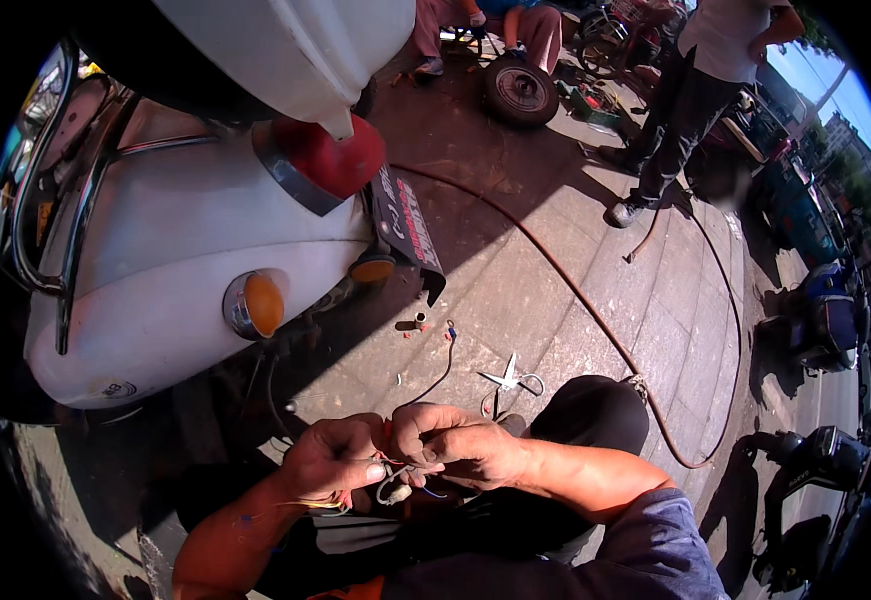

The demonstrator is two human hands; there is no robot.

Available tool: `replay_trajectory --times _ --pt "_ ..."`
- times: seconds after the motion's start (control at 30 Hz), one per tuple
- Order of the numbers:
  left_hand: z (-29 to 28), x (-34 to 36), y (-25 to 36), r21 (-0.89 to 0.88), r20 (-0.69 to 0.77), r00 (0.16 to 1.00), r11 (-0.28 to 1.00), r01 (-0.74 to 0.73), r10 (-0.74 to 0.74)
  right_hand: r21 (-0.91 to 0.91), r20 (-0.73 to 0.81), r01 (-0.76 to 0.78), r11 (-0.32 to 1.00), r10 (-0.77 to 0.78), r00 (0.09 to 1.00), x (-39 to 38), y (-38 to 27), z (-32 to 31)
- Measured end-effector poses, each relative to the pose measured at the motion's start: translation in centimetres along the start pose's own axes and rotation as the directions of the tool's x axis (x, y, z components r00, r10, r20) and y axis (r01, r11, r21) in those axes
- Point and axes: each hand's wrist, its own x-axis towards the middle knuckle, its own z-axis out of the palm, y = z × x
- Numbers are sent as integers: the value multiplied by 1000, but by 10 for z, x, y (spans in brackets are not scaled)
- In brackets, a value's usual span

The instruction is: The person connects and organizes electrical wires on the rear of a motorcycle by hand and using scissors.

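Observation:
Both my hands are close together above my lap, each pinching thin electrical wires (391, 490). My left hand (327, 462) closes its thumb and fingers on the strands, and thin coloured wires hang below its palm. Across from it, my right hand (465, 448) has its fingertips shut on wire too. Between and under the fingers are a grey wire loop and a small pale piece (401, 493), perhaps a connector. A dark cable (443, 376) with a blue-sleeved end runs along the paving just beyond. Scissors (503, 376) with pale blades lie past my right hand.
A white scooter (155, 265) with an orange turn signal (264, 306) and red tail light (350, 160) fills the left. A brown hose (555, 265) crosses the paving. Farther off are a wheel (520, 93), a seated person, and a standing person (700, 90). Parked vehicles line the right.

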Motion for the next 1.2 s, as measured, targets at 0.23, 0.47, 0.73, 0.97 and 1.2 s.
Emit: replay_trajectory --times 0.23,0.47,0.73,0.97,1.2 --pt "-13 15 -10 138 -207 973 988 -73 101 -794 -117 41 606 -219 969 10 3 -22" --pt "-20 10 -13 153 -265 953 982 -109 147 -861 -214 -53 506 -266 940 15 15 -27" --pt "-24 10 -13 156 -278 943 978 -142 181 -911 -238 -118 396 -269 933 19 -4 -16" --pt "-25 17 -23 128 -232 954 978 -166 192 -981 147 193 22 -566 811 23 8 -24" --pt "-14 20 -20 32 -287 958 999 -5 14 -921 308 131 -368 -477 823 27 8 -31"
